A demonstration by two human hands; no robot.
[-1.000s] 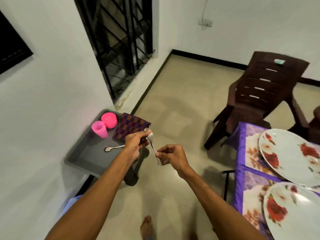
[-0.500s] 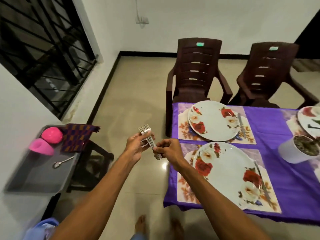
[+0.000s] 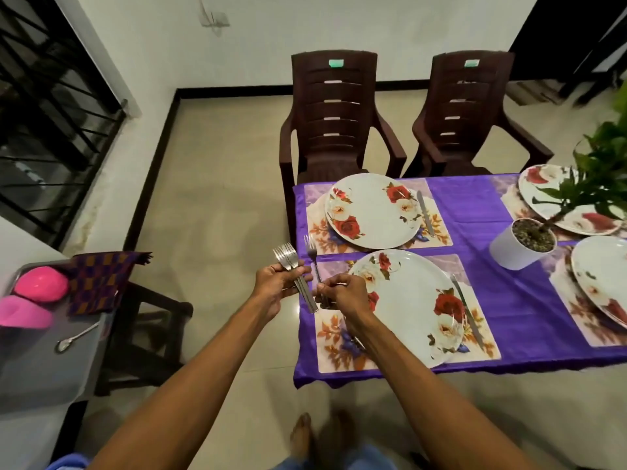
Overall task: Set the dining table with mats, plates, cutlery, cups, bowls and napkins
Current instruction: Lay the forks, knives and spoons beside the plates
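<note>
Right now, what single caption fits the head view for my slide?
Left hand grips a bunch of forks; right hand pinches one fork at the purple tablecloth's edge.

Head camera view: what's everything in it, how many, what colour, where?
plates: four, white with roses, on the mats
mats: four, floral, on the tablecloth
tablecloth: one, purple, right
knives: two, silver, right of the two left plates
plant: one, green, white pot, among the plates
chairs: two, dark brown, behind the tablecloth
grille: one, black, upper left
tray: one, grey, far left
bowl: one, pink, on the tray
cup: one, pink, on the tray
napkins: stack, purple-orange check, tray's far right corner
spoon: one, silver, on the tray
forks: bunch plus one, silver, at the tablecloth's left edge
left hand: grips the bunch
right hand: pinches the lone fork's handle
</note>
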